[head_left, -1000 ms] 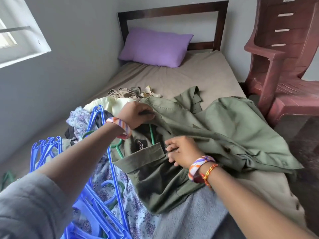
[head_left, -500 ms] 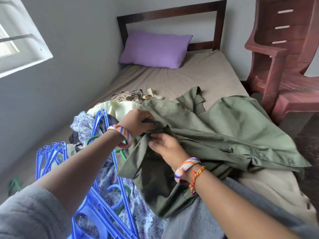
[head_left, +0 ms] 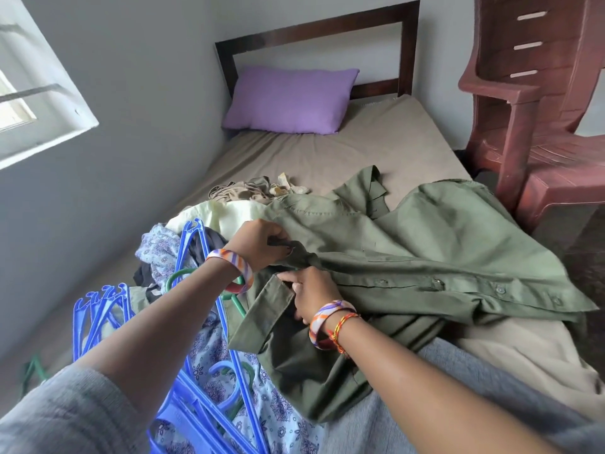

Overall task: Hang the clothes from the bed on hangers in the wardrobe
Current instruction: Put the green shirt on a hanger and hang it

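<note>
Green shirt (head_left: 409, 253) spread on bed (head_left: 376, 152), long axis left-right; left hand (head_left: 262, 244) and right hand (head_left: 311, 293) pinch collar; green hanger (head_left: 234, 298) mostly hidden.

The bed (head_left: 376, 152) fills the middle of the frame. The pillow (head_left: 288, 99) lies at its far end, in the upper middle. The shirt (head_left: 425, 250) is spread on the bed at right center. The hangers (head_left: 196, 371) lie at the lower left, on the clothes pile (head_left: 157, 250). The chair (head_left: 537, 103) stands at the upper right, beside the bed. The window (head_left: 29, 103) is at the upper left.
</note>
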A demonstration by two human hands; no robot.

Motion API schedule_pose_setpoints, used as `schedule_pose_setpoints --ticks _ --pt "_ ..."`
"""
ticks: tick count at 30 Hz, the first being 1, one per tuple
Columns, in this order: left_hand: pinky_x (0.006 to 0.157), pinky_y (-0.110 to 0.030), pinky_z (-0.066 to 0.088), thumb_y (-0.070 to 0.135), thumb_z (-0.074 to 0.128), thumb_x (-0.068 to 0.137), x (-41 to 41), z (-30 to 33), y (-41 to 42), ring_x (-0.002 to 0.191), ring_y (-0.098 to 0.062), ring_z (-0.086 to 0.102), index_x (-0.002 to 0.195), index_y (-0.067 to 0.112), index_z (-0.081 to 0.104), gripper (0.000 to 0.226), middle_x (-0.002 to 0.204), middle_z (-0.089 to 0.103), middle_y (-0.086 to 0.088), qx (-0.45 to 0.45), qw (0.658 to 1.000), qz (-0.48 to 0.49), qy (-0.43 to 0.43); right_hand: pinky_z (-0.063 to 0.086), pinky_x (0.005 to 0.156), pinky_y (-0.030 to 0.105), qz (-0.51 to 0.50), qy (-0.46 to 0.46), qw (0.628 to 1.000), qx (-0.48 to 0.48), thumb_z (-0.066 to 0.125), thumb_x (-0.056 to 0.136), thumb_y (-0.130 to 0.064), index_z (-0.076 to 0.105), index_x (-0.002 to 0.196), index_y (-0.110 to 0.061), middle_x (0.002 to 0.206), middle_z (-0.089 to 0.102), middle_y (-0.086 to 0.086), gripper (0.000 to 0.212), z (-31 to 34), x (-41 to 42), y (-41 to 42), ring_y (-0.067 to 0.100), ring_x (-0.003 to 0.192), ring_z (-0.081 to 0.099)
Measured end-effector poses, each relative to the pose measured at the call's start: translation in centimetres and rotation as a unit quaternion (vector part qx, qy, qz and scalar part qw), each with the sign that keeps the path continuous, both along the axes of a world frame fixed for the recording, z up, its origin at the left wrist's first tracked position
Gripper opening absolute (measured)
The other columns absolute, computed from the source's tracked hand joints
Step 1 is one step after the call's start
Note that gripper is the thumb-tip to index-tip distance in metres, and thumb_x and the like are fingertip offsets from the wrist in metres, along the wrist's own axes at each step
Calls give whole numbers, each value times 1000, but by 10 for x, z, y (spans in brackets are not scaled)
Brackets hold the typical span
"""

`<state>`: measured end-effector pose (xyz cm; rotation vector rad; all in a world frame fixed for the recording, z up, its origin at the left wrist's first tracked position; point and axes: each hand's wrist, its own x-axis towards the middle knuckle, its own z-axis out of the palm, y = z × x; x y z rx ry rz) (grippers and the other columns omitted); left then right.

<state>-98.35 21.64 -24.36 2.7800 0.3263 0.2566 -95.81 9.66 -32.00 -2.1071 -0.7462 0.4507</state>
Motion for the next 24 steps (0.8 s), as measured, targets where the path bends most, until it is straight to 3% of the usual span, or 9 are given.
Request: schedule_pose_setpoints --ticks 3,8,12,15,17,20,22,24 --pt "51 -8 31 8 68 78 2 3 -1 66 -17 48 87 1 70 12 71 58 -5 -8 1000 8 -10 53 85 34 -24 -26 999 -10 50 92 -16 63 120 -28 107 69 10 34 1 5 6 33 93 66" --pt "51 -7 36 9 70 76 2 8 -4 60 -12 49 84 5 70 9 70 60 -4 -8 1000 1 -13 49 69 30 -70 -71 995 -15 54 85 -20 72 88 -19 93 70 10 18 4 8 9 32 93 63" --pt "58 -10 37 8 72 76 -1 8 -3 69 -14 54 86 5 71 10 75 65 -6 9 999 -38 -12 56 68 42 -152 9 980 126 61 79 -18 65 60 -16 75 68 18 20 3 7 5 38 78 65" --pt "72 -18 43 6 71 78 -4 4 -5 78 -15 59 91 6 73 13 85 69 -6 3 997 -79 -3 57 69 47 -183 101 955 208 72 72 -18 75 72 -11 64 67 16 8 6 10 0 32 67 66" --pt "71 -14 42 5 70 79 -6 3 -6 79 -14 60 91 5 73 12 85 69 -4 0 996 -90 -9 57 71 48 -192 171 933 251 75 67 -18 74 62 -19 58 66 9 5 8 9 -1 25 62 63" --pt "68 -8 40 5 70 79 -8 8 -6 76 -14 61 90 6 74 12 85 72 -7 9 995 -99 2 59 70 43 -206 239 905 286 73 72 -5 67 48 -22 58 65 7 30 9 5 -1 24 61 63" --pt "67 -11 40 7 71 78 -10 14 -7 78 -15 62 93 8 74 15 87 72 -6 32 994 -106 23 58 66 39 -215 267 884 319 70 73 3 62 59 -18 60 63 5 27 13 1 -1 23 60 62" --pt "65 -10 38 10 71 78 -11 19 -10 79 -15 62 95 9 74 17 88 72 -4 66 991 -111 44 57 70 45 -231 248 880 333 72 70 4 52 73 -21 63 63 2 32 11 1 0 23 62 63"
